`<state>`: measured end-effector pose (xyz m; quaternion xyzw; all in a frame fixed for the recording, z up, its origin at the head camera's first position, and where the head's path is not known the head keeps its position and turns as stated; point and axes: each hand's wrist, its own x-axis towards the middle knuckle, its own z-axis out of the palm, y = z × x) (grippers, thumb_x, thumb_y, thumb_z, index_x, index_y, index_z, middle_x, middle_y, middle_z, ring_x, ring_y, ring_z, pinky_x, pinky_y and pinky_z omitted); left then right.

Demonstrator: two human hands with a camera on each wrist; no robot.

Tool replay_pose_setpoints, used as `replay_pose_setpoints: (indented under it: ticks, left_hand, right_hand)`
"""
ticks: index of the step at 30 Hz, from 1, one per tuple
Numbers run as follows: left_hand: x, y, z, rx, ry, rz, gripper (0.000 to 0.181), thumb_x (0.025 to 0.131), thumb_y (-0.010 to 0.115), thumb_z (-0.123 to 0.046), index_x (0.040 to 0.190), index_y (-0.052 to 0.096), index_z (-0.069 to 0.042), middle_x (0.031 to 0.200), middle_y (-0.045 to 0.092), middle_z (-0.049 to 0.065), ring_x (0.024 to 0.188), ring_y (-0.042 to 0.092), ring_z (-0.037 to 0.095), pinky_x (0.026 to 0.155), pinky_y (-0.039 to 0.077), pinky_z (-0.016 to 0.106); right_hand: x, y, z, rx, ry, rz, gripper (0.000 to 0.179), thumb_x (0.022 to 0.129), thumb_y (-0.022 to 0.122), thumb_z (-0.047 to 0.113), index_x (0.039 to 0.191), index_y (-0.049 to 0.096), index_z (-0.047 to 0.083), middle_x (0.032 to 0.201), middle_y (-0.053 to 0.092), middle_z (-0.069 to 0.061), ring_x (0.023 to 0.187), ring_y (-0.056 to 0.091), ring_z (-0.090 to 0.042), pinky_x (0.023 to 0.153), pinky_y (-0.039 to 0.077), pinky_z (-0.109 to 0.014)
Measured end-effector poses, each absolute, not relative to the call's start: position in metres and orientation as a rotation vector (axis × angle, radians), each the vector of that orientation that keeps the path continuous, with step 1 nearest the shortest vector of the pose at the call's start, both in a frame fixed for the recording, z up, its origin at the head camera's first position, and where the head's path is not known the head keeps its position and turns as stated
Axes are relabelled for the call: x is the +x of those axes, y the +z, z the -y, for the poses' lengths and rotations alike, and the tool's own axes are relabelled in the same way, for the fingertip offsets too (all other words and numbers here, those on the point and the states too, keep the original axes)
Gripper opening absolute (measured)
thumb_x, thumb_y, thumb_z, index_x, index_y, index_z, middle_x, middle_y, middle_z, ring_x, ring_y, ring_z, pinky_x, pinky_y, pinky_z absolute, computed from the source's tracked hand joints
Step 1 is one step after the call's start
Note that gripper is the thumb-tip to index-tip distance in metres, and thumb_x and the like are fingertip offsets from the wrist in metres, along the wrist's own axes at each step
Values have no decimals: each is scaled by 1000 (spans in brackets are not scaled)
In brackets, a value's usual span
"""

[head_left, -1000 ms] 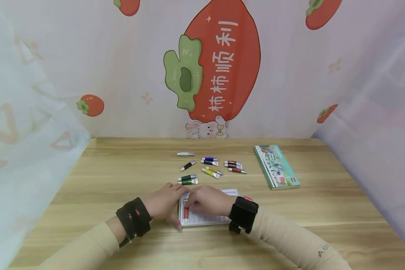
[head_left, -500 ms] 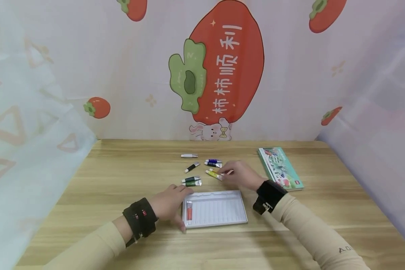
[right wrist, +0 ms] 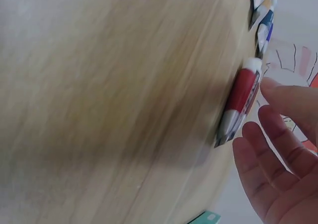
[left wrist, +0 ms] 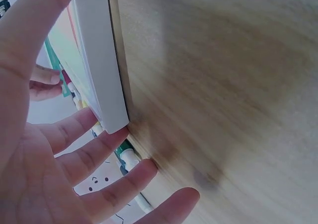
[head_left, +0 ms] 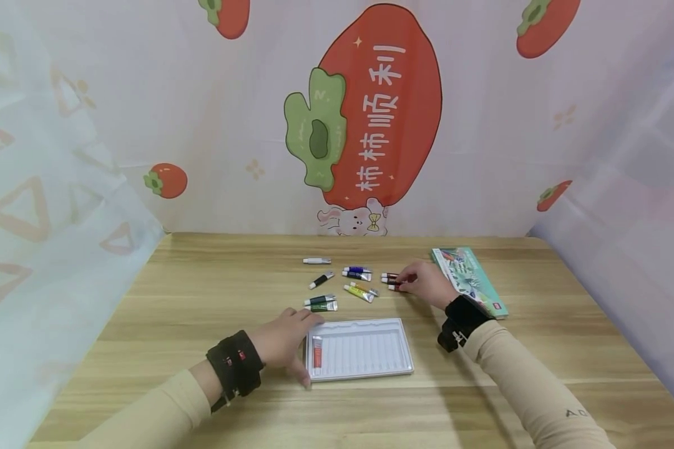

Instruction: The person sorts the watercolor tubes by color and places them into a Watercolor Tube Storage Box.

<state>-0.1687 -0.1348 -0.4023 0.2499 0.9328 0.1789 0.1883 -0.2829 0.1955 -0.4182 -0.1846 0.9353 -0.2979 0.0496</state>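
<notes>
A white plastic tray (head_left: 365, 354) with ridged slots lies on the table, a red paint tube (head_left: 317, 354) in its leftmost slot. My left hand (head_left: 281, 340) rests against the tray's left edge, its fingers spread and fairly straight in the left wrist view. Behind the tray to the right, my right hand (head_left: 427, 284) is at a small group of dark red and brown paint tubes (head_left: 390, 281). In the right wrist view the thumb and loosely bent fingers are beside a red tube (right wrist: 241, 92), which lies on the table; no grip shows.
Beyond the tray lie green tubes (head_left: 321, 304), yellow and ochre tubes (head_left: 359, 292), blue tubes (head_left: 357, 274), a black tube (head_left: 321, 280) and a white tube (head_left: 317, 260). A teal illustrated box (head_left: 472, 280) lies at the back right, near my right forearm.
My right hand has left the tray, where the red tube now lies uncovered, and moved back and right to the dark red tubes. My left hand stays at the tray's left edge.
</notes>
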Motion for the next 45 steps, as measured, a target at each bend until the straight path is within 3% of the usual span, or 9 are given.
replay_pose_setpoints:
  ticks: [10, 28, 38, 45]
  left_hand:
    - [-168, -395, 131, 712, 487, -2624, 114, 52, 101, -41, 148, 49, -8, 148, 50, 16, 130, 47, 39, 108, 44, 54]
    - [-168, -398, 131, 712, 491, -2632, 113, 51, 101, -41, 147, 50, -8, 147, 51, 16, 129, 47, 38, 107, 45, 53]
    - [-168, -399, 132, 713, 491, -2632, 114, 51, 101, -41, 147, 50, -8, 147, 51, 16, 128, 47, 38, 107, 45, 53]
    - [-170, -400, 132, 703, 494, -2626, 115, 50, 101, -42, 147, 50, -7, 147, 50, 17, 129, 47, 38, 107, 45, 55]
  right_hand:
    - [-284, -421, -201, -512, -862, -2849, 6, 90, 76, 0, 92, 77, 4, 94, 71, -7, 87, 62, -21, 80, 53, -40]
    - [-283, -423, -206, -602, -881, -2792, 22, 82, 81, -3, 104, 79, 0, 99, 73, -10, 86, 61, -19, 73, 51, -32]
    - [-279, -422, -207, -429, -1023, -2704, 13, 86, 81, 7, 99, 82, 5, 105, 75, -10, 85, 58, -18, 69, 47, -29]
    - [-277, -422, -208, -351, -1086, -2694, 17, 88, 80, 14, 104, 82, 8, 112, 73, -11, 90, 59, -20, 70, 48, -27]
